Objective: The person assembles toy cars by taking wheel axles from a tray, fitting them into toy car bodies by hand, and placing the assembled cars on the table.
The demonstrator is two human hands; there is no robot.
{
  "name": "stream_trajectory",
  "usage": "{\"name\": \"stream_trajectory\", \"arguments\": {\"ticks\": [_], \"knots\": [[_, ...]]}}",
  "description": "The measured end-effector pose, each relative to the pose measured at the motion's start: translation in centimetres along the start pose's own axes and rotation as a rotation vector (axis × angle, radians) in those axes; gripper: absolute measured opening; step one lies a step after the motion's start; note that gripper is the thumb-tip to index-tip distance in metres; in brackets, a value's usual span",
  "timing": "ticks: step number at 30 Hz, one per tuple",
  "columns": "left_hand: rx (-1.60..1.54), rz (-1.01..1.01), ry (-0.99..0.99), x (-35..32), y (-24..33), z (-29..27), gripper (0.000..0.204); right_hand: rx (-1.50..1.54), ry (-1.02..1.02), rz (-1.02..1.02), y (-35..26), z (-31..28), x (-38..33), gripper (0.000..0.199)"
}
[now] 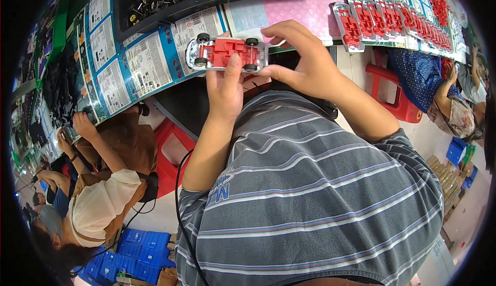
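Observation:
A toy car (221, 45) is held upside down in front of my chest, with a red underside in a silver-grey body. Black wheels sit at both of its ends, on axles across the underside. My left hand (226, 90) is closed on it from below, the thumb pressed on the red part and the fingers mostly hidden behind. At the car's right end is my right hand (305, 58), its thumb tip at the body's edge. The right fingers are apart and curve above that end, gripping nothing I can see.
A black tray (181, 5) of small black-and-yellow wheels spans the table's far side. Several red-and-silver car bodies (356, 22) stand in rows at the far right. Printed sheets (147, 61) cover the table. A co-worker (103, 203) sits at left, near a red stool (173, 154).

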State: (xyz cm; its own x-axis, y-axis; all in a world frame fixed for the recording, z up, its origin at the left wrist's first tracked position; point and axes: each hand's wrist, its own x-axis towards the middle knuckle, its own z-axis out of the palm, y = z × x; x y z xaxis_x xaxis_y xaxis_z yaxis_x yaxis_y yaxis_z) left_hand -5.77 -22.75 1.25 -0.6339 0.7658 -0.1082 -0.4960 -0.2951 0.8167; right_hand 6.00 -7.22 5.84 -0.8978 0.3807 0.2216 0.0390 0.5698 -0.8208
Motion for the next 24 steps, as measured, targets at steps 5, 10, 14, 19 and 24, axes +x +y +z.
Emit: {"name": "stream_trajectory", "arguments": {"ticks": [5,10,14,19,24], "knots": [[0.022,0.133,0.105,0.6,1.7,-4.7,0.036,-0.074,0.053,0.077,1.2,-2.8,-0.8,0.044],[0.278,0.128,0.326,2.5,6.7,-11.8,0.030,-0.341,0.255,0.189,4.4,-6.3,-3.2,0.036],[0.506,0.080,0.372,5.6,12.4,-16.7,0.030,-0.617,0.259,0.226,5.3,-8.6,-5.0,0.041],[0.683,-0.064,0.516,10.4,17.7,-21.9,0.031,-0.812,0.188,0.311,6.2,-8.9,-5.9,0.054],[0.811,-0.157,0.564,11.5,19.2,-23.9,0.039,-0.845,0.173,0.322,5.8,-8.3,-5.3,0.056]]}}
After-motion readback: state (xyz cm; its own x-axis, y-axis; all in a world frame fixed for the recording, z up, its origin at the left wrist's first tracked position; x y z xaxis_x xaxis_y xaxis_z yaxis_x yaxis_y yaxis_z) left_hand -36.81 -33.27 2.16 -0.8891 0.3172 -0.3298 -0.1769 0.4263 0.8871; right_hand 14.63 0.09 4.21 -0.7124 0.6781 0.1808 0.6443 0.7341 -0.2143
